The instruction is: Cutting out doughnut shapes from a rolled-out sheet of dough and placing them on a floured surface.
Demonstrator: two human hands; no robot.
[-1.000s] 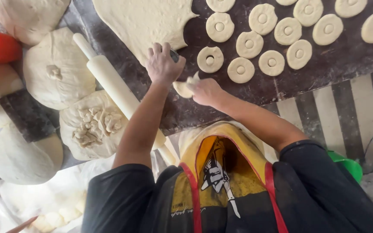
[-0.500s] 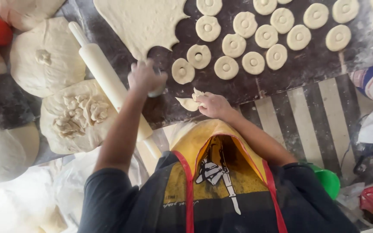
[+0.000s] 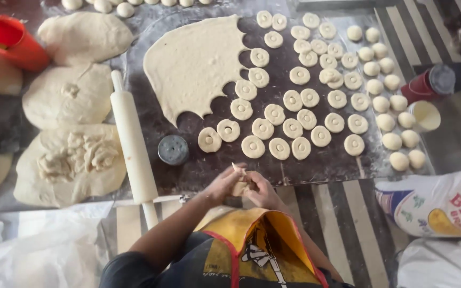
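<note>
Pale dough scrap (image 3: 239,184) sits pinched between our left hand (image 3: 221,186) and right hand (image 3: 260,191), held close to our body so the cut rings (image 3: 273,133) just beyond our fingers keep their shape on the dark worktop (image 3: 209,165).

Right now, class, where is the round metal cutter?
In the head view, the round metal cutter stands on the dark board, just right of the rolling pin, left of the nearest dough rings.

White rolling pin (image 3: 133,141), red cup (image 3: 10,41), dark round cutter (image 3: 173,149), printed flour sack (image 3: 438,205)
</note>
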